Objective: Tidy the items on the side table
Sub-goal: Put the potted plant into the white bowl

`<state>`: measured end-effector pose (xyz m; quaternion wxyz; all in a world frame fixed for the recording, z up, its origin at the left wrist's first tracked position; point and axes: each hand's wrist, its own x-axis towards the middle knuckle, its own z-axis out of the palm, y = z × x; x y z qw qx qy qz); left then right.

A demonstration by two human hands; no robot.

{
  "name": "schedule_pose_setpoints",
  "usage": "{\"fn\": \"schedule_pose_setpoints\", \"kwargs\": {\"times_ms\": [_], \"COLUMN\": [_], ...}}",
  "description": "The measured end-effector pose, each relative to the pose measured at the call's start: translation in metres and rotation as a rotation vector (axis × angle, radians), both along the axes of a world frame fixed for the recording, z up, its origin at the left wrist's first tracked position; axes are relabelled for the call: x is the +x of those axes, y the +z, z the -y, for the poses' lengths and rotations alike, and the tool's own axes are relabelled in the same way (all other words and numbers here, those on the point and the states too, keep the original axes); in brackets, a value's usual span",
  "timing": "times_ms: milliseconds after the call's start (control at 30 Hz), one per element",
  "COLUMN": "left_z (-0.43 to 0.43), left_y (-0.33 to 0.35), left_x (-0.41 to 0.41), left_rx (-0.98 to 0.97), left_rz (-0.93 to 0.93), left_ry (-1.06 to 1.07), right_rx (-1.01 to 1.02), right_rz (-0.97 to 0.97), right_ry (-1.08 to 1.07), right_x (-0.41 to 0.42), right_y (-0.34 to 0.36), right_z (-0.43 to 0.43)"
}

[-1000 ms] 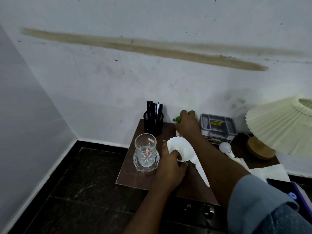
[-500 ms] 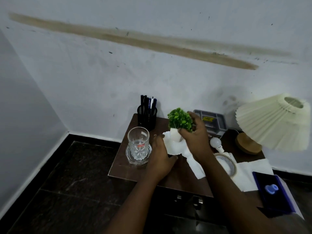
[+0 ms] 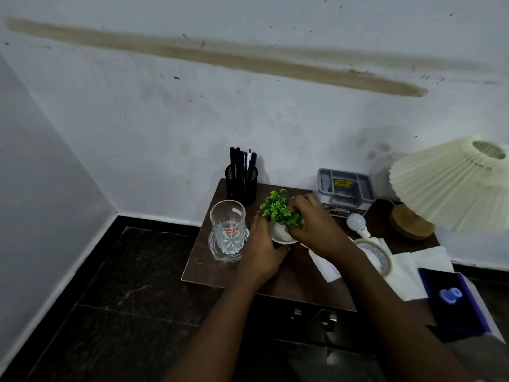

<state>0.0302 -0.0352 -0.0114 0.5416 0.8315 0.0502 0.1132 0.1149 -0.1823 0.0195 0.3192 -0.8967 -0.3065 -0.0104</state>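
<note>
Left hand [image 3: 261, 252] and right hand [image 3: 316, 227] meet over the middle of the side table [image 3: 198, 260], both closed around a small potted plant [image 3: 281, 210]. The left hand cups the white pot from the left and below, fingers curled under it; the right hand wraps the pot's right side, its fingers partly buried in the green foliage. The plant is upright; whether the pot touches the table cannot be told.

Lamp [image 3: 451, 188]: pleated cream shade at the right edge, tilted, above a round wooden base [image 3: 410, 221] at the table's rear right.

Tissue [image 3: 413, 268]: white sheets spread on the right part of the table, one strip running under the right wrist.

Blue box [image 3: 454, 304]: open at the near right, with a small pale blue piece inside.

Grey tray [image 3: 344, 186]: compartmented, with a yellow label, against the wall behind the hands.

Glass [image 3: 227, 227]: clear and upright on a glass coaster, just beside the left hand.

Pen holder [image 3: 241, 186]: black mesh cup with dark pens, at the rear left corner.

Tape roll [image 3: 377, 255]: flat beside the right wrist.

Bulb [image 3: 356, 223]: white, lying between tray and tape roll.
</note>
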Motion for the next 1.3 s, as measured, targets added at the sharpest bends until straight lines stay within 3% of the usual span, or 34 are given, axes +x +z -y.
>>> {"fn": "schedule_pose_setpoints", "kwargs": {"times_ms": [233,467,667,733,867,1300], "left_z": [0.002,0.003,0.007,0.011,0.011,0.011], "left_y": [-0.003,-0.007,-0.012,-0.012,-0.008,-0.002], "left_x": [0.000,0.004,0.011,0.016,0.035,0.087], "left_rx": [-0.035,-0.120,-0.078,-0.132,-0.172,-0.071], "left_rz": [-0.051,-0.023,-0.029,0.022,0.042,0.024], "left_ry": [0.068,0.103,0.116,0.128,0.155,0.213], "right_rx": [-0.127,-0.105,0.115,0.221,0.240,-0.015], "right_rz": [0.066,0.047,-0.161,-0.210,-0.256,-0.188], "right_ry": [-0.023,-0.017,-0.017,-0.097,-0.401,-0.375], "right_x": [-0.003,0.002,0.003,0.004,0.005,0.006], "right_y": [-0.006,-0.008,0.012,0.014,0.005,-0.006], "right_z": [0.006,0.006,0.025,0.032,0.034,0.017]}}
